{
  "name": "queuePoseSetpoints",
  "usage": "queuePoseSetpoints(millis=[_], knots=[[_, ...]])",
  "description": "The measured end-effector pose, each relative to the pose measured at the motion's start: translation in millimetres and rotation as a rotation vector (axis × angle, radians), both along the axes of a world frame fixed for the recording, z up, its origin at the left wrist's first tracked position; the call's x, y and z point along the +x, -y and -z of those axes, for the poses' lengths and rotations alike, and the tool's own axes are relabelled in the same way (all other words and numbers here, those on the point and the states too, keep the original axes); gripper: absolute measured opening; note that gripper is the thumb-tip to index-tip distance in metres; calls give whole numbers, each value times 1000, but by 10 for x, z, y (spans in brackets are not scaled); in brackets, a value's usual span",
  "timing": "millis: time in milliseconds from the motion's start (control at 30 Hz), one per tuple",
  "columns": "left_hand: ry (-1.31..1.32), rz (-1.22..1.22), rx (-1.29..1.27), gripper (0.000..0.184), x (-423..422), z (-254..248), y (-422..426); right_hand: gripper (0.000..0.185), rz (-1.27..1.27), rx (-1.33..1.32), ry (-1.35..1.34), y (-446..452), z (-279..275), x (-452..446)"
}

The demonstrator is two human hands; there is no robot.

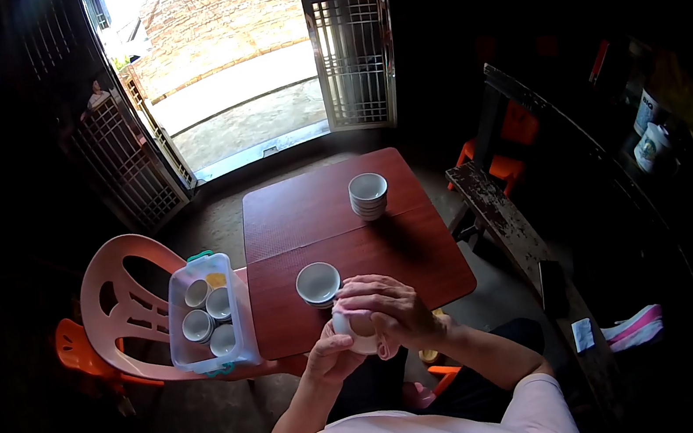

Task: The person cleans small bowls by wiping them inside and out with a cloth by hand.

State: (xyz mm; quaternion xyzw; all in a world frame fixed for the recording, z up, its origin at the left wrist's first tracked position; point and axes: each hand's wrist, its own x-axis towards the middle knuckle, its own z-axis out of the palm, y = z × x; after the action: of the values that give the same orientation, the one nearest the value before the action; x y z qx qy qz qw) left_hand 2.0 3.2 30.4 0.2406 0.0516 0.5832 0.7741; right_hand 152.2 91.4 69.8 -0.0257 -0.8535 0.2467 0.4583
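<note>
A small white bowl [343,325] is held over the near edge of the red table, tipped so that its opening partly shows. My left hand [333,357] grips it from the left and below. Curled over its right side is my right hand [402,308], with a pale pink cloth [389,349] bunched in the fingers and pressed against the bowl. Just beyond my hands stands a short stack of white bowls [318,283] on the table. Farther back, a taller stack of white bowls [368,193] stands upright.
The red table [302,214] is before me. On a pink plastic chair [96,291] at left rests a clear plastic box [247,332] holding several white bowls. At right are a wooden bench [503,225] and an orange stool [506,167]. An open doorway [254,123] lies ahead.
</note>
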Motion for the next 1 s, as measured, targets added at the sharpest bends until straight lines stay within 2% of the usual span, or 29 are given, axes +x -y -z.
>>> queuePoseSetpoints(millis=[33, 100, 133, 233, 267, 300, 367, 400, 433, 533, 567, 633, 700, 733, 767, 800, 833, 867, 933, 1000], knots=[[-31, 14, -86, 66, -14, 42, 18, 35, -150, -3, 146, -76, -148, 23], [80, 132, -132, 68, 3, 215, 46, 35, -461, -140, 483, -183, -254, 78], [67, 138, -122, 68, 1, 269, 18, 35, -520, -296, 501, -199, -234, 86], [-86, 26, -109, 72, -22, 208, -106, 34, -376, -433, 252, -284, -93, 11], [-49, -33, -113, 67, -38, 155, -141, 36, -208, -481, 177, -254, -47, -17], [-15, -176, -127, 61, -20, 65, -166, 37, -37, -588, -1, -124, 64, -112], [-66, -254, -113, 57, -85, 116, -249, 38, 233, -772, -318, 85, 246, -267], [-142, -223, -69, 45, -100, 83, -250, 38, 222, -624, -233, 26, 314, -223], [-212, -206, -49, 45, -84, 124, -264, 37, 209, -474, -165, -27, 333, -185], [-417, -22, -56, 43, -3, 167, -270, 33, -54, -406, 410, -336, -41, 67], [-448, -53, -69, 43, 117, 139, -264, 30, -51, -202, 575, -302, -58, 95], [-564, -37, 9, 44, 183, 245, -292, 33, -71, -122, 619, -251, -56, 122], [-455, -124, 1, 41, 184, 104, -323, 34, -88, -265, 367, -397, 7, 92], [-503, -81, -17, 34, 107, 148, -316, 36, -125, -720, 192, -380, 82, 116], [-504, -157, 8, 36, 89, 129, -331, 39, -163, -1168, -1, -336, 140, 116], [-553, -219, 9, 34, 97, 121, -333, 42, -9, -754, -99, -253, 238, 59], [-599, -286, 11, 33, 112, 114, -334, 44, 247, -360, -210, -167, 331, 2], [-704, -304, 28, 31, 123, 141, -339, 42, 106, -718, -310, -121, 369, 5], [-913, -337, 59, 29, 143, 220, -357, 38, -19, -960, -280, -158, 389, 23], [-973, -345, 100, 28, 183, 211, -349, 35, 38, -722, -39, -359, 293, 63]])
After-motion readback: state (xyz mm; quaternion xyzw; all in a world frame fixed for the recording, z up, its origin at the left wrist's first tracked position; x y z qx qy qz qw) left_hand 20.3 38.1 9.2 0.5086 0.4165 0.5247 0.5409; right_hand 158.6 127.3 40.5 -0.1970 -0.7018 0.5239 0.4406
